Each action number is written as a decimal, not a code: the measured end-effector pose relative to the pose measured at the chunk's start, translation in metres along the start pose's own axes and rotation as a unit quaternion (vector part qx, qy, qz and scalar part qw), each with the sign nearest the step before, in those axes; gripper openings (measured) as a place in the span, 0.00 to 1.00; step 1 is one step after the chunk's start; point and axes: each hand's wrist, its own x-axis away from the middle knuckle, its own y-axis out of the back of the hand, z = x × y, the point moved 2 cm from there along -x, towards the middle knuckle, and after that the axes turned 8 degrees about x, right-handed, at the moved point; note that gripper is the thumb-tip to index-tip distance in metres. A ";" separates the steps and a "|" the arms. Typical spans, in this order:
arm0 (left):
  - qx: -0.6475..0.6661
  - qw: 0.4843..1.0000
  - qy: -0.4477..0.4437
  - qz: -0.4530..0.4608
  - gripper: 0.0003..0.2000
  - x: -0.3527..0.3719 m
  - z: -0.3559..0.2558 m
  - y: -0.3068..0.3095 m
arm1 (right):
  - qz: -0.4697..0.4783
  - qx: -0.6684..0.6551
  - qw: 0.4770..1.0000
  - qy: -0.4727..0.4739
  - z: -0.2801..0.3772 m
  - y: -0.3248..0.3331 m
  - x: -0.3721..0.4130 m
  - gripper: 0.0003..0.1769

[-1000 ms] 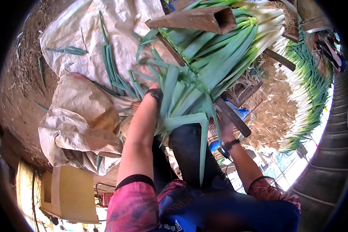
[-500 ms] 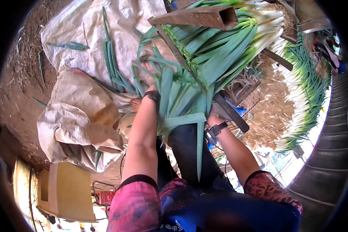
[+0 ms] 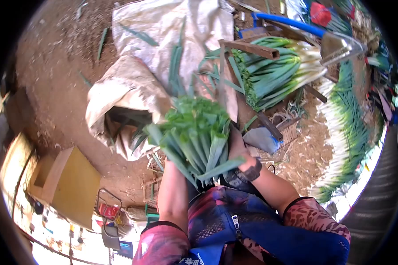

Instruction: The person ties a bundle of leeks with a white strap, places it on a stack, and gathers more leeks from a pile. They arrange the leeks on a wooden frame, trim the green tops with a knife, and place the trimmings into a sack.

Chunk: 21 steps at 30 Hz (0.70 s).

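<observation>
A thick bunch of cut green leek leaves (image 3: 199, 134) is held up in front of my body between both hands, its cut ends facing upward. On its right side my right hand (image 3: 236, 143) is closed against the leaves, with the fingertips hidden. The leaves cover my left hand, while my left forearm (image 3: 171, 192) reaches up beneath the bunch, which rests in that hand's grip. Beyond, trimmed leeks (image 3: 276, 70) lie in a rusty metal frame (image 3: 252, 48).
An open, crumpled sack (image 3: 128, 88) stands at left, beside a pale sheet (image 3: 163, 22) with loose leaves. A blue-handled tool (image 3: 292, 24) lies at upper right. A long row of leeks (image 3: 347, 128) curves along the right. A yellow box (image 3: 68, 185) is at lower left.
The leaf bunch has moved away from the metal frame toward my body, lifted in both hands, and its cut ends now face up. The view has shifted, showing the blue-handled tool.
</observation>
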 end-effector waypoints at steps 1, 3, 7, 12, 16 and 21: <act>0.008 1.000 0.007 -0.025 0.19 0.011 0.001 0.025 | -0.017 0.011 1.000 -0.012 -0.003 -0.021 0.008 0.18; 0.022 0.996 0.016 -0.080 0.19 0.028 0.006 0.076 | -0.035 0.152 0.987 0.030 0.043 -0.069 0.035 0.20; 0.047 0.981 0.010 -0.188 0.19 0.030 0.011 0.164 | -0.042 0.418 0.874 0.246 0.078 -0.170 0.028 0.21; 0.066 0.969 -0.031 -0.234 0.20 -0.028 0.015 0.222 | -0.021 0.494 0.818 0.293 0.107 -0.222 -0.057 0.10; 0.096 0.976 -0.063 -0.183 0.20 -0.092 0.031 0.217 | -0.081 0.559 0.758 0.326 0.107 -0.195 -0.124 0.14; 0.132 0.976 -0.133 -0.111 0.20 -0.142 0.053 0.167 | -0.072 0.529 0.814 0.227 0.074 -0.159 -0.207 0.20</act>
